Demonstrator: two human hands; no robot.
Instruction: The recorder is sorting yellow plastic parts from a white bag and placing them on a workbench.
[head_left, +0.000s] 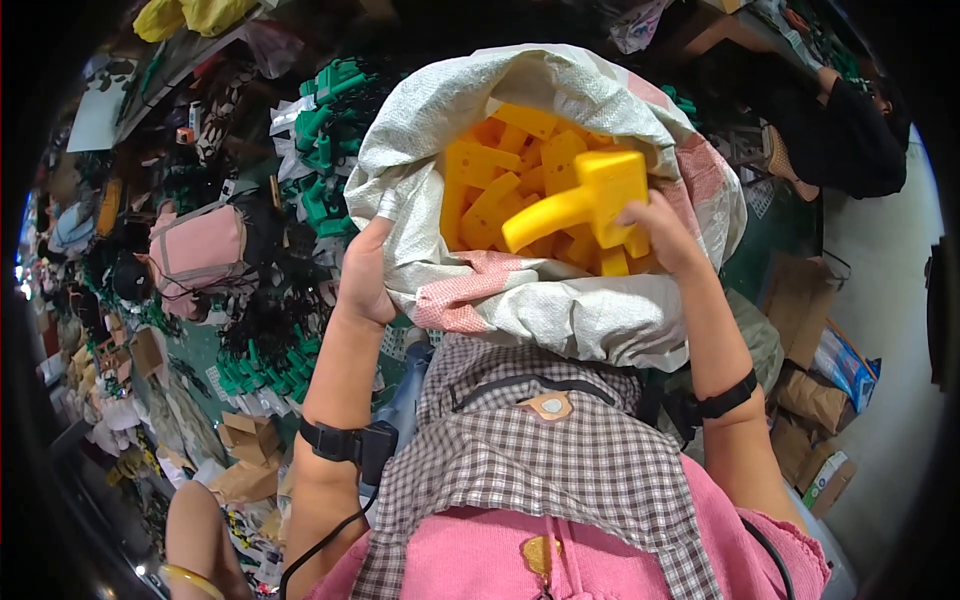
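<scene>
Left hand (pixel 362 275) fingers clamp the rolled rim of a white woven plastic sack (pixel 560 310); right hand (pixel 655 235) fingers, closed around a yellow moulded plastic part (pixel 585 200), should lift it straight up, clear of the loose pieces beneath.

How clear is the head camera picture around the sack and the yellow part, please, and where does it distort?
Head view: the sack and yellow part in the right hand are sharp and evenly lit, without glare; the left hand is clear too; fisheye bending and dark vignetting grow toward the rim.
</scene>
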